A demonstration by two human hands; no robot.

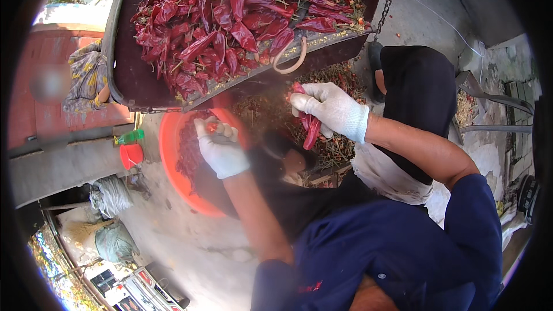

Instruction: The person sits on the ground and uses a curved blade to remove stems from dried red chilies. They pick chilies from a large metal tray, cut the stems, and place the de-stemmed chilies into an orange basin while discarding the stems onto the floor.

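Note:
A dark cart bed (124,80) at the top holds a heap of dried red chillies (242,11); a pale loop (289,62) hangs at its front edge. Below it, my right hand (329,109), in a white knit glove, grips long red chillies (311,137). My left hand (222,151), gloved alike, has curled fingers around a small red piece, likely part of a chilli. Behind it is an orange plastic basin (171,167) with red chillies inside, partly hidden by my arm and hazy.
Stems and scraps (337,80) litter the ground. My knee (415,80) is at the right beside metal bars (495,126). At left are a red bucket (131,155), a green container (131,136), sacks (112,198), a patterned cloth (80,80) and a vehicle-like object (144,288).

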